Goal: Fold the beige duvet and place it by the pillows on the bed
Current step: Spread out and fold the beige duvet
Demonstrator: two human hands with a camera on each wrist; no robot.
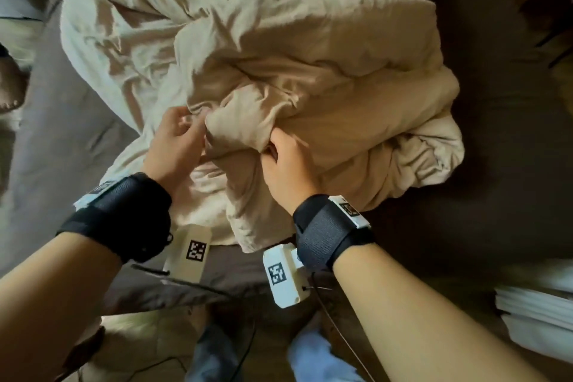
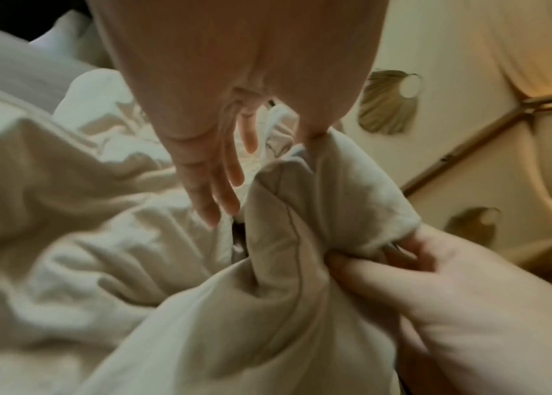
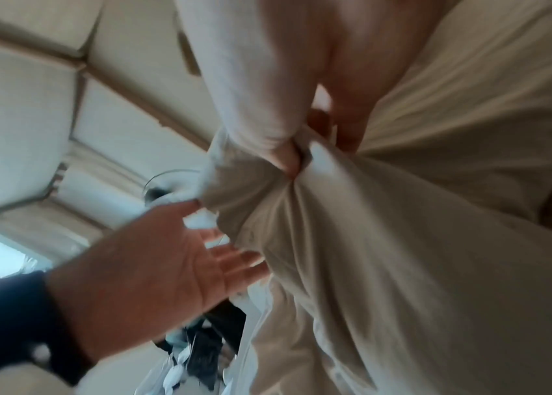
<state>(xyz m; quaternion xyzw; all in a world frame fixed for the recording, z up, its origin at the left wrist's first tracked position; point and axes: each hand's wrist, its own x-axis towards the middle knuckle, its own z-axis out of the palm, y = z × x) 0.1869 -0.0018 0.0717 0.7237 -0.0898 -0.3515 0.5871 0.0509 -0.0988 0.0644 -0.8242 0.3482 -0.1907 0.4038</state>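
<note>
- Both forearms reach in from the bed's near edge, each wrist wrapped in a black strap (image 1: pixel 122 220) carrying a white tagged camera block (image 1: pixel 286 276).
- Right hand (image 1: pixel 290 166): fingers (image 3: pixel 284 157) curled tight into a bunched fold of the beige duvet (image 1: pixel 279 65) — a firm grip, the cloth gathered into radiating creases.
- Left hand (image 1: pixel 176 139): fingers (image 2: pixel 227 184) mostly straight and spread, just beside the same fold, the thumb touching the cloth; it holds nothing that I can make out.
- Where the duvet lies: heaped and crumpled across the middle of the bed (image 1: pixel 496 195), on the dark brown sheet, its nearest lobe close to the near edge and its right bulge short of the right edge.
- Progress, as I judge it: early. No squared fold shows anywhere — only loose rolls and wrinkles. Finding corners, flattening, folding and carrying it to the pillows are all left.
- Pillows: none can be told for certain in the head view; a pale shape at the far left edge is too cropped to name.
- Containers: none shows in any view, so nothing to report inside one.
</note>
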